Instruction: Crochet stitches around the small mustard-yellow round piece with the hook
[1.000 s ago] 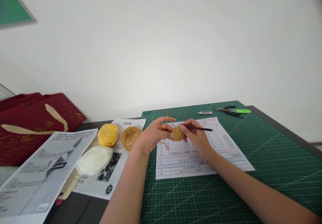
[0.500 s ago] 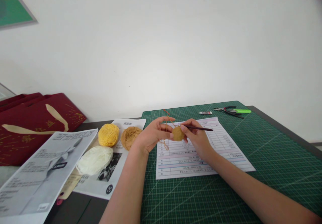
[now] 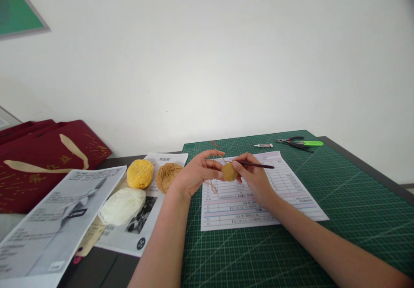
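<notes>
My left hand (image 3: 201, 170) pinches the left side of a small round brown crochet piece (image 3: 230, 172). Its raised index finger carries a strand of brown yarn (image 3: 213, 164), which loops down and dangles below the hand. In my right hand (image 3: 254, 176) is a crochet hook (image 3: 257, 164) with a dark handle, held like a pen and pointing right. The hook's tip meets the top edge of the piece; its exact place in the stitches is too small to tell. Beneath both hands lies a printed chart sheet (image 3: 258, 210).
Left of my arm, yellow (image 3: 140, 173), white (image 3: 123, 206) and brown yarn balls (image 3: 168, 177) sit on printed papers (image 3: 126, 245). Dark red bags (image 3: 48, 163) stand behind. At the back of the green cutting mat (image 3: 323, 184) lie a glue tube (image 3: 263, 145) and pliers (image 3: 293, 141).
Both hands, the crochet piece and the hook hold nearly the same pose. The whole view has shifted very slightly.
</notes>
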### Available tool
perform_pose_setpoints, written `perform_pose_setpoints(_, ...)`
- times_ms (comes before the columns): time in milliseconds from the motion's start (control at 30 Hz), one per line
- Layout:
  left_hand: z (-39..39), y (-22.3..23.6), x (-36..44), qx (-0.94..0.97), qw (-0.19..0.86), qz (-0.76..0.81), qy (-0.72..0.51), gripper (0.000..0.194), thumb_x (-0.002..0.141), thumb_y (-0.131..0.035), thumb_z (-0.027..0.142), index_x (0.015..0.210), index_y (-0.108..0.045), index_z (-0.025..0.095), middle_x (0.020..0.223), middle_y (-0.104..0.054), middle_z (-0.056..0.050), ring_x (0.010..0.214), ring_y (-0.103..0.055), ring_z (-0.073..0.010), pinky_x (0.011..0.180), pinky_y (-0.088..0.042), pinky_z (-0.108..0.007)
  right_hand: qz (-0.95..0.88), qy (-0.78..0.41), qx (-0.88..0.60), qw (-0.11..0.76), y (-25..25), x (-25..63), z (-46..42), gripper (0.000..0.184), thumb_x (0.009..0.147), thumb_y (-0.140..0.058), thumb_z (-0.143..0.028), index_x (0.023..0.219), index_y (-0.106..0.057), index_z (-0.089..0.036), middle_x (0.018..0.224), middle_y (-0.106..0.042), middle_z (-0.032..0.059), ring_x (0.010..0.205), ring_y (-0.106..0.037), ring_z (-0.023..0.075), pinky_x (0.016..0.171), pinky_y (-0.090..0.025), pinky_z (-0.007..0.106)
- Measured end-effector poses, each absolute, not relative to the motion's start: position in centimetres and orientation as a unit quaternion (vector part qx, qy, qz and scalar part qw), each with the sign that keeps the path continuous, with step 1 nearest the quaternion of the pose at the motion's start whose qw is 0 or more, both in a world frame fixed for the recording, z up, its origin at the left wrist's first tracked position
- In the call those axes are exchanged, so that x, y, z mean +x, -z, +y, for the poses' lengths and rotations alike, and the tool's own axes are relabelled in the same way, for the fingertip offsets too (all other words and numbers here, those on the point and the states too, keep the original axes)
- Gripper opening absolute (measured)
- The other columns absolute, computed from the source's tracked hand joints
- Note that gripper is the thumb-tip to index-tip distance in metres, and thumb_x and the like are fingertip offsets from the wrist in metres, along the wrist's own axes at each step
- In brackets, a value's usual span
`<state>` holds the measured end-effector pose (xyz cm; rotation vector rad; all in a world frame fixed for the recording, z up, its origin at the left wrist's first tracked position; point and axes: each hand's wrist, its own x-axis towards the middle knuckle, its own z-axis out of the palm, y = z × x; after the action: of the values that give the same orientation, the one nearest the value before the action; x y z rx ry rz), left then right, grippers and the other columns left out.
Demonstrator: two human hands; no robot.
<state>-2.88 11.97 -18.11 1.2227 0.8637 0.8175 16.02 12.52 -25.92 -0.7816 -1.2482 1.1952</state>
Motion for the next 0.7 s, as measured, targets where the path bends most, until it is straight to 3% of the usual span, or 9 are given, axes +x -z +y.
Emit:
perform_pose_setpoints(200, 12.08, 18.08, -2.87, 0.540, 0.660, 0.377, -0.362, 0.030, 0.094, -0.065, 0.028, 0.122, -0.063, 0.017, 0.105, -0.070, -0.006, 0.079, -0.069, -0.0188, 0.069, -0.060, -0.037, -0.537, -0.511, -0.335, 0.582, 26.25, 16.11, 12.81, 0.021, 0.096, -0.063, -0.033, 0.108, -0.064, -0.015, 0.091, -0.067, 0.0012, 0.067, -0.063, 0.0104, 0.058, -0.055, 0.025)
perform_pose_setpoints(700, 12.15, 18.38, -2.98, 0.547, 0.655, 0.375, -0.363, 0.029, 0.095, -0.065, 0.029, 0.122, -0.063, 0.017, 0.103, -0.070, -0.005, 0.077, -0.068, -0.0181, 0.068, -0.060, -0.037, -0.535, -0.509, -0.344, 0.580, 26.37, 16.14, 12.98, 0.022, 0.097, -0.063, -0.033, 0.109, -0.064, -0.015, 0.094, -0.068, 0.0022, 0.070, -0.064, 0.0114, 0.060, -0.057, 0.026)
